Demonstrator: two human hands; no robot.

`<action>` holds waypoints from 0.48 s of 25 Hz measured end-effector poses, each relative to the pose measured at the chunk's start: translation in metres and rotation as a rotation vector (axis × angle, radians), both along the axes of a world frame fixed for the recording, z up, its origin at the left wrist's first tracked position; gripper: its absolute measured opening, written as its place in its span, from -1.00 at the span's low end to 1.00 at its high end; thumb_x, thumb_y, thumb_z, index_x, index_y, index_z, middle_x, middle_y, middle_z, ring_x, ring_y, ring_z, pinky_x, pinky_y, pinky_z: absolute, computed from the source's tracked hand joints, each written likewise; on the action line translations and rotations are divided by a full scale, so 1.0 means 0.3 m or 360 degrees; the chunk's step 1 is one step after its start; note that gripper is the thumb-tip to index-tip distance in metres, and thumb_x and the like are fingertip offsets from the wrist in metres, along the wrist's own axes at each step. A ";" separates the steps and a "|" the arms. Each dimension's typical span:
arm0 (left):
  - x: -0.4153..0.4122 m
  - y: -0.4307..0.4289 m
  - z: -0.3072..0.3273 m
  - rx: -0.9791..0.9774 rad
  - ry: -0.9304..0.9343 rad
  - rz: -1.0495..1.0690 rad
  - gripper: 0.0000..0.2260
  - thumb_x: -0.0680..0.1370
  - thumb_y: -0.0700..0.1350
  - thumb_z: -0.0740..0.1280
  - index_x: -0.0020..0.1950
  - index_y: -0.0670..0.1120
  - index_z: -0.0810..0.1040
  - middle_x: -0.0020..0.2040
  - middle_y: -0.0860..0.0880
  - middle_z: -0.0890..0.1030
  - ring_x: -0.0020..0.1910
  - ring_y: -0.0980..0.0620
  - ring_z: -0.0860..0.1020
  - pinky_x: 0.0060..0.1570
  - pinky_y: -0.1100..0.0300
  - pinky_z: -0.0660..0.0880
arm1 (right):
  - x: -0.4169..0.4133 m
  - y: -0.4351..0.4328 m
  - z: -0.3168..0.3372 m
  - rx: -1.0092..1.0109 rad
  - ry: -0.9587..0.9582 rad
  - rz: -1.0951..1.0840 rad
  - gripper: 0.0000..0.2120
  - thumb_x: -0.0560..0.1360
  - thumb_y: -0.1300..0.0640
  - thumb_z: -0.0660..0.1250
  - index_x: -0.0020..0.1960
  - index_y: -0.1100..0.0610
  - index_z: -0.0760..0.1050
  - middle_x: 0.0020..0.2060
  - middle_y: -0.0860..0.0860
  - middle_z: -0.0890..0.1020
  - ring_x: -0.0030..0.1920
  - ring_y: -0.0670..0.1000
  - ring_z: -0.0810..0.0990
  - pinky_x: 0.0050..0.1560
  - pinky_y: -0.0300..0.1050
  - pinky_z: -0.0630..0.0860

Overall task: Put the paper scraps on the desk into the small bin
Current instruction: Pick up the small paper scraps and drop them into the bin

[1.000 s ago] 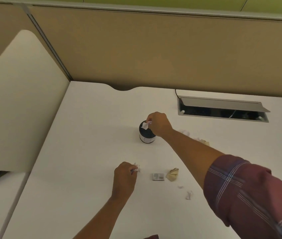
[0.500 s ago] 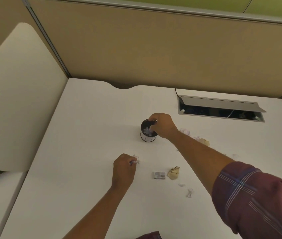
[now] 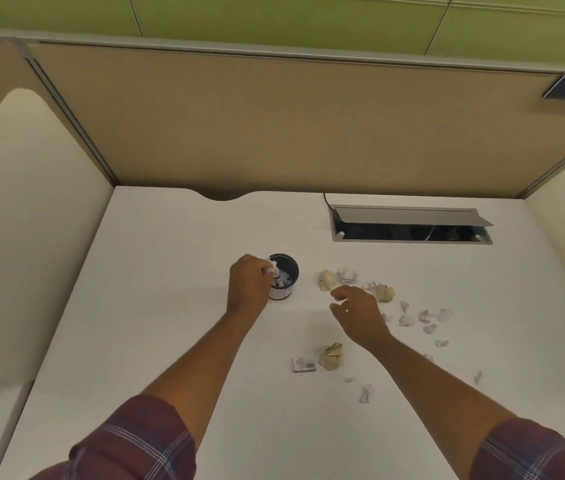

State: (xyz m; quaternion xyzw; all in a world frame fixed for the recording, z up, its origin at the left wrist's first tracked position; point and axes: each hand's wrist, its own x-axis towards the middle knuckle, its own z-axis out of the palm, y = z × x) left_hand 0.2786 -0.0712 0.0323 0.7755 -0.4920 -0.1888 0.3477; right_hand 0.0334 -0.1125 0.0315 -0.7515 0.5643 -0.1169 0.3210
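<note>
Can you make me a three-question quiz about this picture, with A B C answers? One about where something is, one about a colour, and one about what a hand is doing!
1. Where is the small bin?
A. By the left hand
B. Inside the cable hatch
C. On the floor

2. What colour is the crumpled ball beside the small flat card?
A. Blue
B. Tan
C. Black

3. What is the left hand doing?
A. Lying flat
B. Pinching a white scrap over the bin
C. Holding a pen

Answers: 1 A, the bin stands at its fingers. 2 B, it looks tan. 3 B, paper shows at its fingertips.
</note>
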 end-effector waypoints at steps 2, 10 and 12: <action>-0.002 -0.059 -0.003 0.0057 0.0000 0.0004 -0.87 0.50 -0.27 0.41 -0.12 -0.10 0.74 -0.09 -0.09 0.69 -0.07 0.00 0.63 -0.02 0.06 0.60 | -0.082 0.046 -0.031 0.0001 0.0038 0.0018 -0.81 0.52 0.14 0.37 0.13 0.08 0.58 -0.05 -0.08 0.59 -0.16 -0.08 0.58 -0.03 -0.20 0.46; -0.065 -0.120 -0.031 0.0395 -0.0110 -0.0108 -0.88 0.47 -0.17 0.42 -0.26 -0.03 0.59 -0.20 -0.12 0.62 -0.13 -0.18 0.58 -0.27 0.07 0.53 | -0.359 0.142 -0.128 -0.0003 0.0104 0.0030 -0.82 0.52 0.10 0.36 0.12 0.01 0.57 -0.07 -0.12 0.61 -0.22 -0.12 0.55 -0.01 -0.07 0.55; -0.079 -0.114 -0.013 0.0384 -0.0125 -0.0108 -0.92 0.46 -0.11 0.45 -0.22 -0.03 0.59 -0.16 -0.12 0.62 -0.07 -0.20 0.59 -0.23 0.05 0.55 | -0.407 0.144 -0.137 -0.0010 0.0101 0.0020 -0.81 0.51 0.10 0.36 0.12 0.02 0.57 -0.06 -0.12 0.61 -0.20 -0.14 0.53 0.01 -0.10 0.54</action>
